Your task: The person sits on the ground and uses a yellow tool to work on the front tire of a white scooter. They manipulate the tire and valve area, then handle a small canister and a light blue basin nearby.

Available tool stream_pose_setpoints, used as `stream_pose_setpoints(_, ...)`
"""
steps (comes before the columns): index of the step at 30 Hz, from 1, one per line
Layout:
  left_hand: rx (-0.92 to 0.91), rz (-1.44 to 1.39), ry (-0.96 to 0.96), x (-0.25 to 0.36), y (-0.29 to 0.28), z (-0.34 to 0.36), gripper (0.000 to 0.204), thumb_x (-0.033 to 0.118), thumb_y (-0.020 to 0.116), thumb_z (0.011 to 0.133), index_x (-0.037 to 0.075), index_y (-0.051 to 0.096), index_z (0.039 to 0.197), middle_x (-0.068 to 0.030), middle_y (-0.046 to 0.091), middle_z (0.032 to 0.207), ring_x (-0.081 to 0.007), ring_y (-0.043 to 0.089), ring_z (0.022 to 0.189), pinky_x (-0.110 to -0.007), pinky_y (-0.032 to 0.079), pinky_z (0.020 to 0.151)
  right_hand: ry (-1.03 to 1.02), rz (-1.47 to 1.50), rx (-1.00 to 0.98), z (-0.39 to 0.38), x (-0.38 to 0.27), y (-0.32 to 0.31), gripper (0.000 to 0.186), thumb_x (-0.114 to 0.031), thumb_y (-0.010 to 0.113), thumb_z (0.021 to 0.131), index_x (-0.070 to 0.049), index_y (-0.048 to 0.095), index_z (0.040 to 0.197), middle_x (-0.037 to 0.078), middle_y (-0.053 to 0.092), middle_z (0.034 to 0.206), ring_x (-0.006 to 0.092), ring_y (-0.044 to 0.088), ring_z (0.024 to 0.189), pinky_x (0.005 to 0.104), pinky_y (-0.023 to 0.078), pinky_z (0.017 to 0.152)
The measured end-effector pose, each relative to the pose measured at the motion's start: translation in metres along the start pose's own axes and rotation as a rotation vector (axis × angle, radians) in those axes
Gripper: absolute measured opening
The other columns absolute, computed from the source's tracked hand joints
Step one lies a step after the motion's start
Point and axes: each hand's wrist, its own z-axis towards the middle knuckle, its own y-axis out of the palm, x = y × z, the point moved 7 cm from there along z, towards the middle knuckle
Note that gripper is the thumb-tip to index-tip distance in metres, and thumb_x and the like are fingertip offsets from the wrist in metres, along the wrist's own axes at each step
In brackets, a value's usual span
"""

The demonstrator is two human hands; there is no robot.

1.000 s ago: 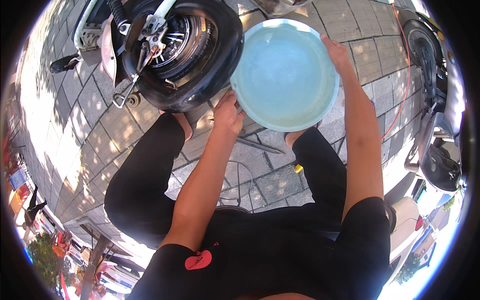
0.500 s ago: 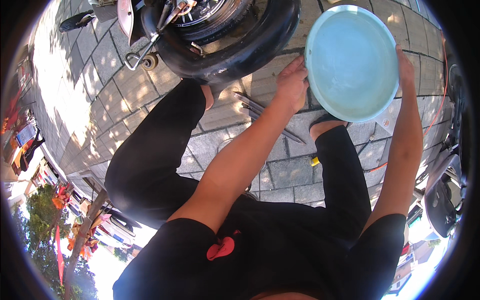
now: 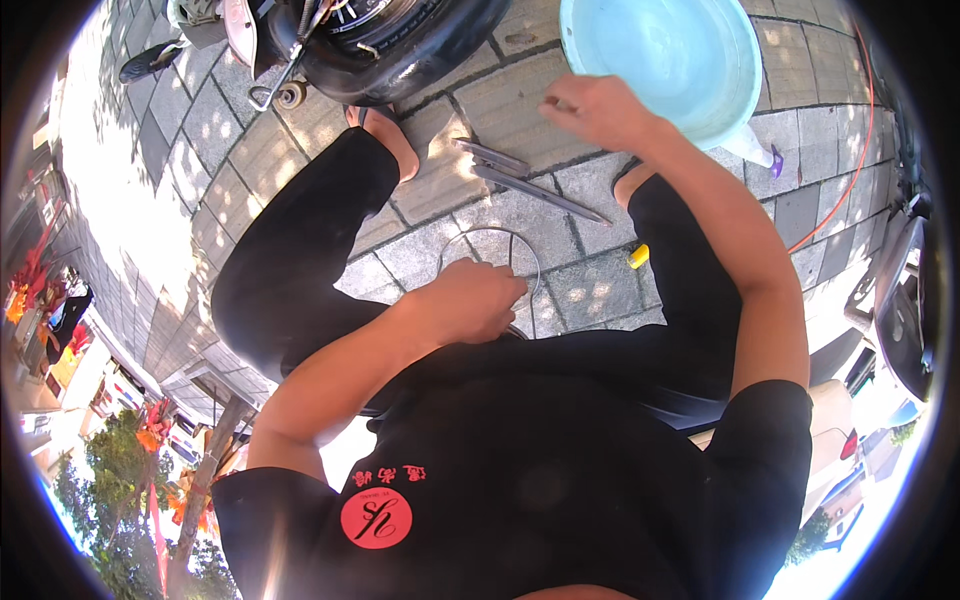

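Note:
My left hand (image 3: pixel 470 300) is closed above my lap, fingers curled, with nothing visible in them. It is in front of a thin metal hoop (image 3: pixel 490 230); whether it touches the hoop I cannot tell. Half-bent, with a small gap between thumb and finger, my right hand (image 3: pixel 600 112) hangs in front of the light blue basin's near left rim and appears to hold nothing. The round basin (image 3: pixel 745 75) rests on the paving at the upper right, with what looks like water inside. Beyond my left foot, a glossy black inner tube (image 3: pixel 430 60) hangs around a motorbike wheel (image 3: pixel 345 20).
Grey tyre levers (image 3: pixel 545 195) lie on the paving between my feet. A yellow handle (image 3: pixel 638 257) is beside my right leg. Past it are a whitish thing with a purple tip (image 3: pixel 776 160) and an orange hose (image 3: pixel 850 190). A parked scooter (image 3: pixel 905 290) stands at far right.
Both hands have let go of the basin, which now rests on the ground. My left hand has drawn back toward my lap. My right hand has moved left across the basin's near side.

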Motion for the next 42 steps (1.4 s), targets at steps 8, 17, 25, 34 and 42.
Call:
stream_pose_setpoints(8, 0.216, 0.481, -0.119, -0.007, -0.089, -0.045, 0.025, 0.018, 0.079, 0.093, 0.007, 0.071, 0.114, -0.0089, 0.072, 0.103, -0.0321, 0.074, 0.103, -0.046, 0.054, 0.094, 0.454, -0.105, -0.243, -0.024, -0.039, 0.205, 0.028, -0.022, 0.060, 0.105, -0.005, 0.067, 0.126, 0.019, 0.074, 0.123, 0.0377, 0.075, 0.111, 0.0532, 0.060, 0.096)
stream_pose_setpoints(17, 0.264, 0.366, 0.066, 0.005, -0.068, -0.048, 0.023, 0.019, 0.077, 0.092, 0.007, 0.070, 0.110, -0.0085, 0.070, 0.102, -0.0290, 0.071, 0.099, -0.044, 0.051, 0.093, 0.340, -0.245, -0.196, -0.021, -0.033, 0.209, 0.025, -0.019, 0.064, 0.101, -0.009, 0.065, 0.124, 0.011, 0.070, 0.120, 0.0327, 0.072, 0.113, 0.0497, 0.059, 0.092)
stream_pose_setpoints(25, 0.279, 0.368, 0.101, 0.015, -0.075, -0.053, 0.031, 0.018, 0.077, 0.090, 0.006, 0.069, 0.117, -0.0098, 0.069, 0.107, -0.0290, 0.070, 0.099, -0.044, 0.051, 0.092, 0.021, -0.285, -0.339, 0.009, -0.068, 0.261, 0.027, -0.022, 0.067, 0.099, -0.013, 0.070, 0.124, 0.007, 0.070, 0.119, 0.0288, 0.074, 0.109, 0.0456, 0.060, 0.089)
stream_pose_setpoints(34, 0.297, 0.375, 0.088, 0.023, -0.084, -0.053, 0.040, 0.018, 0.078, 0.091, 0.007, 0.068, 0.128, -0.0087, 0.070, 0.115, -0.0277, 0.070, 0.104, -0.045, 0.051, 0.100, 0.185, -0.131, -0.566, 0.009, -0.080, 0.288, 0.032, -0.021, 0.073, 0.096, -0.008, 0.073, 0.126, 0.016, 0.077, 0.127, 0.0319, 0.078, 0.113, 0.0466, 0.063, 0.089)
stream_pose_setpoints(42, 0.386, 0.368, 0.061, 0.022, -0.107, -0.058, 0.045, 0.018, 0.079, 0.092, 0.007, 0.067, 0.134, -0.0103, 0.071, 0.126, -0.0290, 0.070, 0.113, -0.045, 0.050, 0.105, 0.141, -0.150, -0.565, 0.012, -0.080, 0.282, 0.024, -0.020, 0.070, 0.098, -0.009, 0.078, 0.119, 0.013, 0.079, 0.120, 0.0313, 0.080, 0.108, 0.0454, 0.064, 0.085)
